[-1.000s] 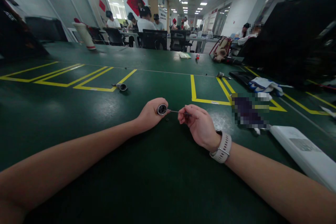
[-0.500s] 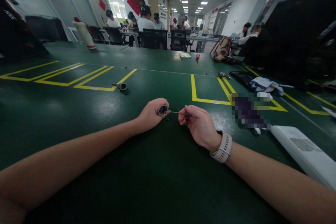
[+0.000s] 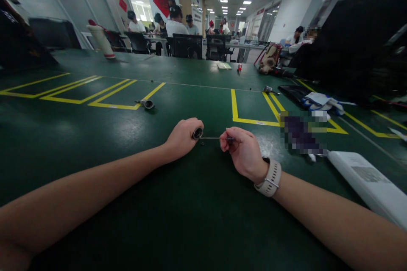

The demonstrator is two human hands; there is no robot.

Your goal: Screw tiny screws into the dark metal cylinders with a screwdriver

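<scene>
My left hand [image 3: 183, 140] is wrapped round a metal cylindrical part [image 3: 197, 133], its round open end turned toward the camera. My right hand [image 3: 242, 148], with a pale watch strap at the wrist, pinches a thin metal rod [image 3: 210, 138] that points left. The rod's tip lies at the lower edge of the cylindrical part; whether they touch I cannot tell. Just below, a tiny dark ring [image 3: 202, 143] rests on the green table [image 3: 178, 220].
Similar metal parts lie at the left [image 3: 147, 104] and right [image 3: 268, 89] near yellow tape. A white box [image 3: 365, 178], a cloth [image 3: 322, 102] and a blurred-out dark item [image 3: 300, 133] are at the right. A red object [image 3: 239, 68] lies farther back. People sit beyond.
My right hand has moved slightly right, and more of the thin rod shows. The cylindrical part in my left hand has tilted a little.
</scene>
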